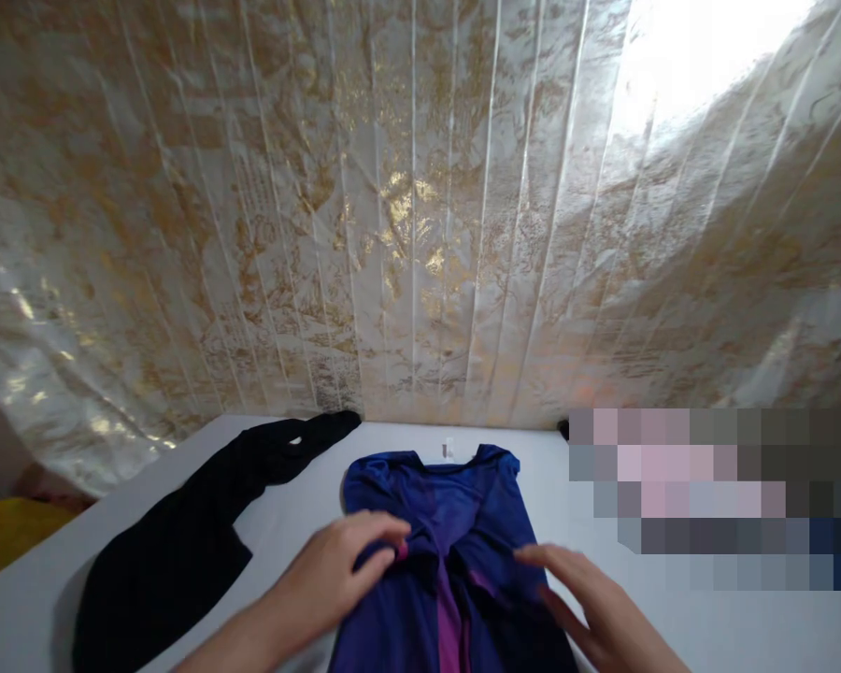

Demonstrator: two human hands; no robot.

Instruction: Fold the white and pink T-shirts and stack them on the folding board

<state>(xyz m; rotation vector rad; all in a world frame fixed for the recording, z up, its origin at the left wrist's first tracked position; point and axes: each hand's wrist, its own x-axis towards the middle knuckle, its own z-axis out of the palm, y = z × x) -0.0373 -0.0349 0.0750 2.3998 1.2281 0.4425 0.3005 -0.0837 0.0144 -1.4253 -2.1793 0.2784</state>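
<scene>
A shiny dark blue top with purple and magenta areas [455, 505] lies on the white table in front of me, its neckline at the far end and folds running down its middle. My left hand [354, 561] is on its left side, thumb and fingers closed on a pinch of the cloth, with a bit of magenta showing at the fingertips. At the right side, my right hand [578, 598] has its fingers apart, the fingertips at the top's edge; whether they touch the cloth is hard to see. The lower part of the top runs out of view.
A black garment [175, 533] lies along the left of the white table [287, 514]. A blurred-out pile [701, 486] sits at the right. Behind the table hangs a shiny gold and silver sheet [406, 234]. Yellow cloth [21, 533] shows at the far left.
</scene>
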